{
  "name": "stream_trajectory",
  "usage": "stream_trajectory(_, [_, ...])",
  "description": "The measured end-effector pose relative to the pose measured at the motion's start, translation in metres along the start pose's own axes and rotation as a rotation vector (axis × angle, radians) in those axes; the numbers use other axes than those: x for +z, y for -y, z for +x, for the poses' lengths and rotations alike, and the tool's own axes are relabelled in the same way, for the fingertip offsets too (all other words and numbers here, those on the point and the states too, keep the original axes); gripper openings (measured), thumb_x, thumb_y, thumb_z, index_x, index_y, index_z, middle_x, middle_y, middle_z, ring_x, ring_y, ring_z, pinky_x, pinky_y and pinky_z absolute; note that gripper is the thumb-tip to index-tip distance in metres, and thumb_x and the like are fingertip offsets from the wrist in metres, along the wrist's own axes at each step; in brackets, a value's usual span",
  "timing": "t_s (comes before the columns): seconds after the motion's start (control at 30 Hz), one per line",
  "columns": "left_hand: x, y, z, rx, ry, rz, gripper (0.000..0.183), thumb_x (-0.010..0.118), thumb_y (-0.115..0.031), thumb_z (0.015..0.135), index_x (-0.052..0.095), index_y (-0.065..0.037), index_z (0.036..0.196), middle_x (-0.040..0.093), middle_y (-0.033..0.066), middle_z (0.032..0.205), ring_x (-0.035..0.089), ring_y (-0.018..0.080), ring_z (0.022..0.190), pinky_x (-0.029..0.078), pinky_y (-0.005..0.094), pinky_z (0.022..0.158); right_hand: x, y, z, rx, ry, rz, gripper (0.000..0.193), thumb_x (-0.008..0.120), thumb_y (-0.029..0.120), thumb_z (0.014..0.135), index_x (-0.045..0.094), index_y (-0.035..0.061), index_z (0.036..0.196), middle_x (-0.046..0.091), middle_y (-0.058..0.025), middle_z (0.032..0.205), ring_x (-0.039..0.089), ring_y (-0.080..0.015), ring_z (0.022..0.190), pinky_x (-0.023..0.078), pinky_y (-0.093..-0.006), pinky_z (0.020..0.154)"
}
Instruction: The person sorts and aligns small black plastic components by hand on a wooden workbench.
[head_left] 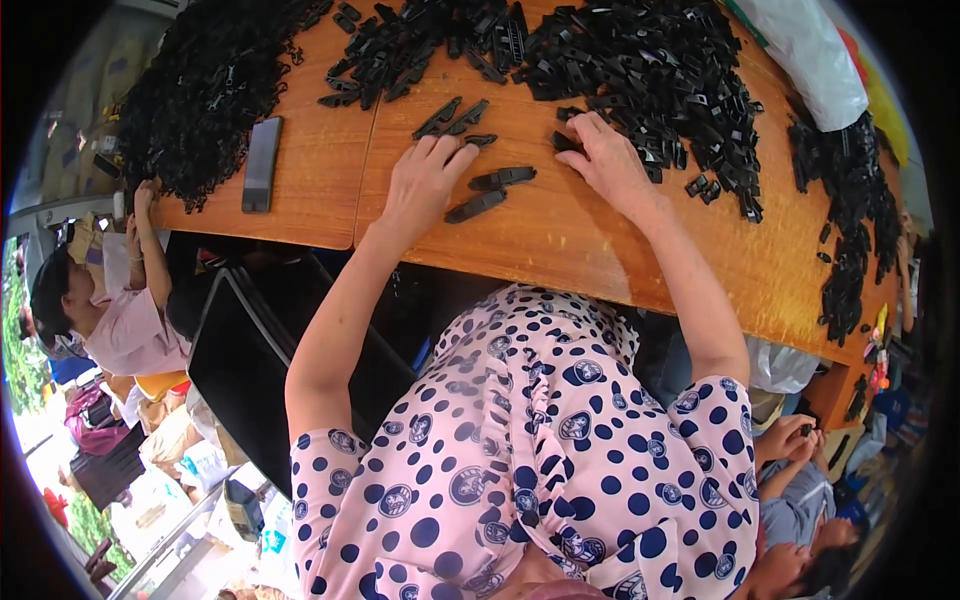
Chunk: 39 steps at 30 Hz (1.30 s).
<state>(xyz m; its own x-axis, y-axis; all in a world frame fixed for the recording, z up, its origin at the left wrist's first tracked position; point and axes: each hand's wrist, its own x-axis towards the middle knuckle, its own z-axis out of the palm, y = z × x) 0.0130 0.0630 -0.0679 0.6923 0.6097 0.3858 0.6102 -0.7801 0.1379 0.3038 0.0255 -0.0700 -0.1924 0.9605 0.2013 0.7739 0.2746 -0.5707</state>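
Observation:
Over the wooden table [420, 235], my left hand [428, 178] is bent, with its thumb and fingertips closed at one end of a slim black plastic buckle piece [482, 140]. Two similar pieces [438, 117] lie just beyond those fingers, and two more buckle pieces [503, 178] rest nearer to me, between my hands. My right hand [612, 165] pinches a small black buckle part [566, 143] between thumb and fingers, at the near edge of a big heap of black parts [650, 75]. Its exact shape is partly hidden by the fingers.
More black buckle pieces [400, 60] are piled at the back middle. A tangled black heap [205, 100] covers the left side, beside a phone [261, 165]. Black parts [850, 230] spread along the right edge near a white bag [815, 65]. Other people [125, 320] sit at both sides.

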Motion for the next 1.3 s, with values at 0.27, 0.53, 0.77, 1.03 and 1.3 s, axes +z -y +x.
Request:
stream_trajectory(0.27, [-0.005, -0.013, -0.011, -0.152, -0.149, -0.194, 0.021, 0.071, -0.007, 0.086, 0.065, -0.005, 0.106, 0.062, 0.0099, 0.095, 0.063, 0.0291, 0.085, 0.052, 0.0381, 0.071, -0.001, 0.0, 0.001, 0.02, 0.064, -0.055, 0.03, 0.071, 0.014, 0.091, 0.06, 0.001, 0.115, 0.059, -0.0147, 0.11, 0.065, -0.0387, 0.094, 0.055, -0.0456, 0.078])
stream_trajectory(0.53, [0.01, -0.019, 0.028, -0.452, 0.154, -0.276, 0.02, 0.067, -0.019, 0.092, 0.06, -0.006, 0.105, 0.066, 0.0106, 0.098, 0.068, 0.0332, 0.085, 0.054, 0.0427, 0.068, 0.001, 0.0, 0.004, -0.011, 0.062, -0.117, 0.026, 0.069, 0.015, 0.091, 0.061, 0.002, 0.112, 0.06, -0.0133, 0.11, 0.066, -0.0369, 0.095, 0.056, -0.0457, 0.077])
stream_trajectory(0.77, [0.021, -0.018, 0.067, -0.185, 0.132, -0.353, 0.027, 0.053, -0.003, 0.095, 0.061, -0.011, 0.119, 0.066, 0.0158, 0.113, 0.069, 0.033, 0.092, 0.053, 0.0443, 0.073, -0.003, 0.0, 0.004, 0.055, 0.073, -0.172, 0.026, 0.069, 0.021, 0.092, 0.063, 0.004, 0.111, 0.063, -0.0102, 0.107, 0.067, -0.0341, 0.091, 0.056, -0.0433, 0.077])
stream_trajectory(1.03, [0.016, -0.015, 0.074, -0.072, 0.36, -0.266, 0.031, 0.059, -0.005, 0.092, 0.066, -0.014, 0.121, 0.068, 0.0139, 0.109, 0.068, 0.0339, 0.093, 0.053, 0.0455, 0.078, -0.013, 0.006, 0.007, 0.004, 0.043, -0.041, 0.023, 0.072, 0.018, 0.09, 0.064, 0.0019, 0.105, 0.065, -0.0099, 0.092, 0.066, -0.026, 0.076, 0.053, -0.0364, 0.069])
stream_trajectory(1.3, [-0.009, -0.024, 0.048, -0.308, 0.404, -0.27, 0.023, 0.069, -0.02, 0.089, 0.069, -0.009, 0.11, 0.072, 0.0073, 0.098, 0.069, 0.0314, 0.085, 0.054, 0.043, 0.074, -0.025, 0.019, 0.013, -0.155, 0.17, -0.072, 0.019, 0.072, 0.016, 0.088, 0.062, 0.0041, 0.098, 0.067, -0.0126, 0.082, 0.067, -0.0328, 0.074, 0.054, -0.041, 0.065])
